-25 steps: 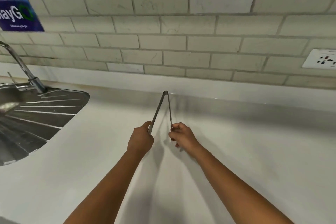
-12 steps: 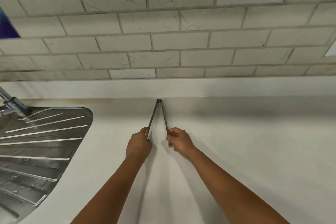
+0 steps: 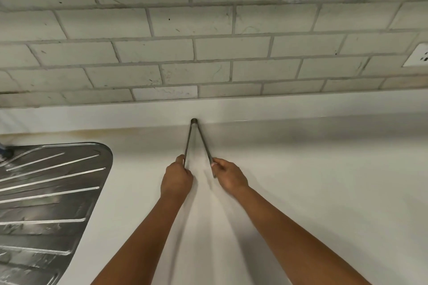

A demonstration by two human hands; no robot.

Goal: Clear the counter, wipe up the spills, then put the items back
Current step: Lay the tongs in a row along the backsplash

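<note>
White countertop [image 3: 301, 192] runs back to a low upstand under a grey tiled wall [image 3: 208, 53], with a steel drainer [image 3: 46, 192] off to the left of the left hand and a wall socket [image 3: 419, 55] way up past the right hand.

Head view, only one we get: compared with a second ago the view has swung right and dipped, so the tap and the blue poster are gone from frame, and the tongs [image 3: 196, 141] look a bit less splayed. My guess is they're being put back against the wall.

Both arms reach straight forward. Left hand [image 3: 177, 179] is curled round the left leg, right hand [image 3: 228, 174] pinches the right leg, hinge end pointing away at the upstand.
</note>
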